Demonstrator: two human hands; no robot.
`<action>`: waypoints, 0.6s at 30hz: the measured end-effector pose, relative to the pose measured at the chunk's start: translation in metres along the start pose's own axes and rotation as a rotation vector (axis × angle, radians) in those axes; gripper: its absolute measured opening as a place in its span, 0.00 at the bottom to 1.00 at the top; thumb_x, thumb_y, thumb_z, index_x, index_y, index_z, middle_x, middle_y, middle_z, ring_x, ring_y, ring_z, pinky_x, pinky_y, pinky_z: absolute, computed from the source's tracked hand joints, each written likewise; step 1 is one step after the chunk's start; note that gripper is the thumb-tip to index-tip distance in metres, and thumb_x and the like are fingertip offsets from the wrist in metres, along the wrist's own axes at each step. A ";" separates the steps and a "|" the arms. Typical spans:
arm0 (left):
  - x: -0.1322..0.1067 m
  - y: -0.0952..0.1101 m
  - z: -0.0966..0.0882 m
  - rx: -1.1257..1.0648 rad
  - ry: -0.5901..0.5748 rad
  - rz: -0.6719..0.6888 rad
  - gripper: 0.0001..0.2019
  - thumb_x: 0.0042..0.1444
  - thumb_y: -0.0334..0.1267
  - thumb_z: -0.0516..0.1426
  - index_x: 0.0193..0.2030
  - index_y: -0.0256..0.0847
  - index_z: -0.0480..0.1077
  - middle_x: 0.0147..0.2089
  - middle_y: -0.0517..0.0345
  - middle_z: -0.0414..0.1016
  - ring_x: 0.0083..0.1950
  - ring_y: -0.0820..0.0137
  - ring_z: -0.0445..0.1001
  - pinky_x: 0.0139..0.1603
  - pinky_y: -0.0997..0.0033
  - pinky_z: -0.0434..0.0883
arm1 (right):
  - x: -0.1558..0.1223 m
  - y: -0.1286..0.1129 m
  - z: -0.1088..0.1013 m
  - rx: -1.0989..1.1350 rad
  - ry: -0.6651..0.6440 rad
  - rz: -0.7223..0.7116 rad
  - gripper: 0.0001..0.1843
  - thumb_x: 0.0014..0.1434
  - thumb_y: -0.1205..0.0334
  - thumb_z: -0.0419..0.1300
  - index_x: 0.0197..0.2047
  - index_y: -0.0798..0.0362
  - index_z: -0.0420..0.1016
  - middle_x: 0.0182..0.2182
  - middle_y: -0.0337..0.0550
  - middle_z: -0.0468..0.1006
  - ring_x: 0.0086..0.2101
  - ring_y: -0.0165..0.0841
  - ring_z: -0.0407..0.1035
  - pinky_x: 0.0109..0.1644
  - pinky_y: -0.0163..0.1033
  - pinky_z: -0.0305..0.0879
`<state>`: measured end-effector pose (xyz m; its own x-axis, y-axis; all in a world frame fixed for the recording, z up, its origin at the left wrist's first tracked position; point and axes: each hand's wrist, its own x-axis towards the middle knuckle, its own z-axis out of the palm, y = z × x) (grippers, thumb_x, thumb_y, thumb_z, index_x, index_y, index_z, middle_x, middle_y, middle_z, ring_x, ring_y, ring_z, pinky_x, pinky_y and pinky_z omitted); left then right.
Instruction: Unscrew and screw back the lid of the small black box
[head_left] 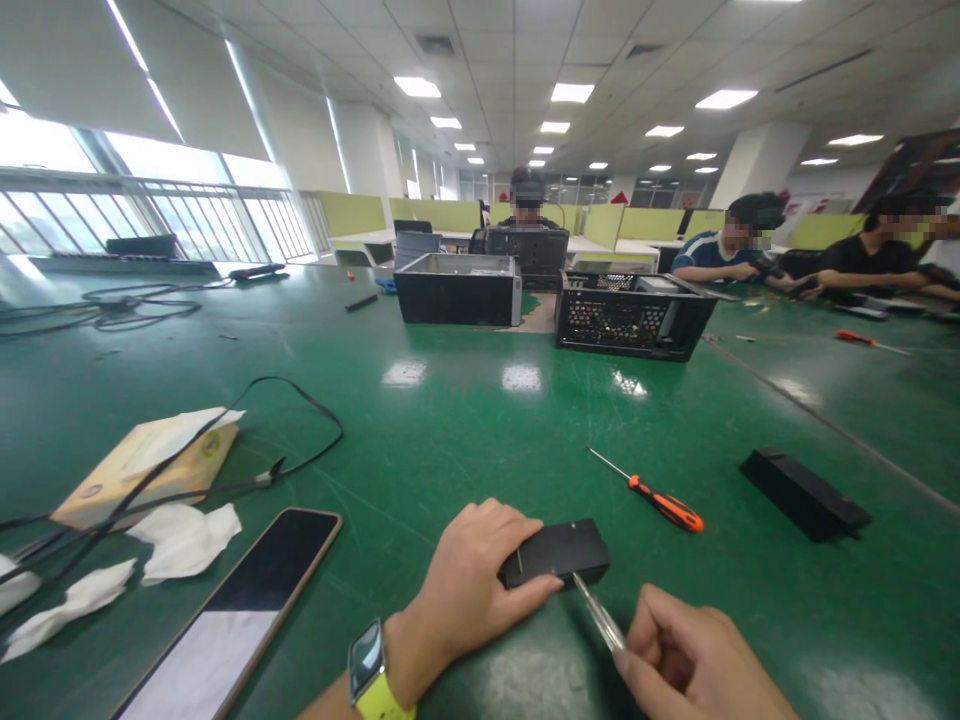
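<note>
My left hand (487, 575), with a watch on a yellow-green strap at its wrist, grips a small black rectangular box (562, 548) against the green table. Its thumb lies along the near edge, and the fingers cover the box's left end. Between the thumb and fingers of my right hand (686, 655) are silver metal tweezers (598, 612). Their tip touches the near side of the box, just right of my left thumb. Beyond my right hand lies a screwdriver (667, 503) with an orange and black handle. Farther right rests another black box-shaped part (806, 492).
A phone (262, 590), crumpled tissues (184, 540), a tissue pack (150, 465) and a black cable (315, 405) lie at left. Two computer cases (457, 298) stand toward the back. Several people sit around, and another screwdriver (859, 338) lies at far right.
</note>
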<state>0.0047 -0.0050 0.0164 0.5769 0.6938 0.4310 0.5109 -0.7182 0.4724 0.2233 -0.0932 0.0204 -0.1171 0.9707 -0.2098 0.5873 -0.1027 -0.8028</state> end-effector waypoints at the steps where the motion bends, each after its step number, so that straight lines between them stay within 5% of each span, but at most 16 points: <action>1: 0.000 0.000 0.000 0.000 0.001 0.000 0.18 0.54 0.47 0.64 0.48 0.40 0.74 0.41 0.52 0.79 0.41 0.59 0.74 0.41 0.59 0.69 | 0.000 0.000 0.002 -0.012 0.001 -0.001 0.14 0.49 0.53 0.60 0.22 0.50 0.59 0.17 0.32 0.61 0.20 0.27 0.55 0.24 0.33 0.49; 13: -0.001 -0.001 0.001 -0.016 0.011 -0.004 0.19 0.54 0.47 0.65 0.49 0.39 0.74 0.42 0.52 0.79 0.41 0.58 0.74 0.42 0.57 0.70 | 0.004 0.003 0.011 0.067 -0.022 -0.017 0.18 0.52 0.45 0.58 0.25 0.50 0.61 0.17 0.32 0.60 0.19 0.26 0.54 0.24 0.32 0.49; 18: -0.001 0.000 0.001 -0.036 0.054 0.022 0.19 0.54 0.45 0.65 0.50 0.39 0.72 0.45 0.50 0.79 0.45 0.58 0.74 0.45 0.57 0.71 | 0.010 0.011 0.015 0.183 -0.216 0.068 0.14 0.46 0.53 0.62 0.25 0.51 0.61 0.18 0.31 0.61 0.20 0.25 0.54 0.24 0.31 0.47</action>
<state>0.0049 -0.0060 0.0148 0.5519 0.6802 0.4824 0.4743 -0.7318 0.4893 0.2166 -0.0875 0.0015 -0.2619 0.8936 -0.3647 0.4478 -0.2222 -0.8661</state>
